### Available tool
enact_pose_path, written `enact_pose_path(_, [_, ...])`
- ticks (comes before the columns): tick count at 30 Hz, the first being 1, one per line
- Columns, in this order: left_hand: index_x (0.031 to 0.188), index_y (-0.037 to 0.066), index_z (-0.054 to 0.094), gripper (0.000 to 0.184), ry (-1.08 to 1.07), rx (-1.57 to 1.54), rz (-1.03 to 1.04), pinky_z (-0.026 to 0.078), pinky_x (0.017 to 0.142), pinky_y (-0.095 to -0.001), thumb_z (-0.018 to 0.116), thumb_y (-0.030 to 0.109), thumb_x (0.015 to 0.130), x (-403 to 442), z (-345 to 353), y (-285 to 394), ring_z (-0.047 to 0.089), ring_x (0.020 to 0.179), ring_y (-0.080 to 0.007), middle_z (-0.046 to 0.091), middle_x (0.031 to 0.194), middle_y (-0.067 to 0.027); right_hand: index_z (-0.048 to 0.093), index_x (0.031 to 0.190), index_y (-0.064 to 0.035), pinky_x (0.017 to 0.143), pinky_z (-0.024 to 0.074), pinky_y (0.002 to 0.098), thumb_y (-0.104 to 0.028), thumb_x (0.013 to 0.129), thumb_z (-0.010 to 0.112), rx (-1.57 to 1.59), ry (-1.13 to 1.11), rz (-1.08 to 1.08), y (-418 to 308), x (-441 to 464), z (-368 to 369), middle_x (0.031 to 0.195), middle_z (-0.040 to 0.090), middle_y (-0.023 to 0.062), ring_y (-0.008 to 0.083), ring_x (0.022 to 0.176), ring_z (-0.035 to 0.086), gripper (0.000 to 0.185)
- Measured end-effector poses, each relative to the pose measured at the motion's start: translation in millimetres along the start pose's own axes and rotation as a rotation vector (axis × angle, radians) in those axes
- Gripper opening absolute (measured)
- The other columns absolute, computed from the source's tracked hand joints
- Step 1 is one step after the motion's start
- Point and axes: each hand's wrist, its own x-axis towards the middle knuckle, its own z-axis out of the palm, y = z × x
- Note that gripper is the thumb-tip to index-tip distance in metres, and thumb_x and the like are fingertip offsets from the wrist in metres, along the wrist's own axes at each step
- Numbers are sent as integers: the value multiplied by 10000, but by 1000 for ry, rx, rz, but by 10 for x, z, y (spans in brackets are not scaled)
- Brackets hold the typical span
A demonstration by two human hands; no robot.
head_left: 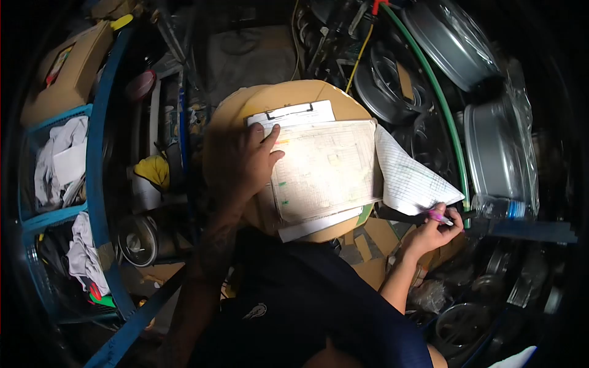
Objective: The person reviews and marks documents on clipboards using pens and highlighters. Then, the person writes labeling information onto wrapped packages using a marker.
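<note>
A worn notebook (328, 172) lies open on a round cardboard-topped surface (230, 116), over a clipboard with white paper (319, 112). My left hand (261, 156) rests on the upper left of the notebook and the clipboard's edge, fingers apart, holding nothing. At the right, a lined page (414, 178) hangs out past the notebook's edge, curled to a point. My right hand (438, 227) is closed around a pink and white pen (439, 217), at the lower edge of that page. Whether its fingers also pinch the page is unclear.
Blue shelving (98, 141) at the left holds cloths (61, 159) and a cardboard box (70, 76). Metal wheel rims (500, 153) stack up on the right, behind a green hose (445, 104). A plastic bottle (500, 207) lies near my right hand.
</note>
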Motion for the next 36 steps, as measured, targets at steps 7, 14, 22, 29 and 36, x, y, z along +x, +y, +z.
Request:
enact_pose_path(7, [1170, 147, 775, 314, 97, 74, 201, 403, 1083, -526, 753, 301, 896, 87, -22, 10, 543, 1298, -329, 622, 1401, -51, 702, 979, -96, 764, 538, 404, -145, 767, 878, 9, -880, -502, -742, -854, 618, 1049, 690, 107, 295, 822, 658, 280])
enact_pose_path(14, [1130, 73, 768, 226, -101, -625, -177, 474, 989, -481, 651, 222, 1006, 45, 81, 166, 667, 1105, -246, 743, 1148, -88, 592, 1097, -99, 723, 559, 460, -267, 661, 960, -3, -1173, -313, -673, -1158, 775, 1119, 625, 163, 391, 930, 661, 595])
enact_pose_path(22, [1567, 15, 369, 496, -429, -1895, -209, 529, 1028, -390, 322, 294, 1161, 20, -132, 292, 737, 1066, -357, 710, 1210, -219, 549, 1008, -61, 856, 524, 435, -16, 770, 803, 195, -763, -444, -437, -1209, 859, 891, 619, 150, 344, 891, 640, 351])
enact_pose_path(29, [1509, 41, 493, 628, 51, -242, -5, 437, 1104, -493, 670, 335, 983, -69, 63, -107, 568, 1275, -408, 590, 1428, -186, 454, 1223, 0, 780, 535, 307, -104, 962, 745, 87, -114, 125, 211, -196, 572, 1076, 602, 122, 173, 925, 615, 404])
enact_pose_path(36, [1293, 72, 709, 424, 105, 49, 103, 417, 1071, -521, 740, 279, 924, -30, 109, 43, 541, 1280, -416, 563, 1476, -157, 553, 1004, -1, 880, 459, 408, -81, 838, 871, -474, 195, -404, 151, 300, -5, 966, 550, 97, 258, 898, 543, 367])
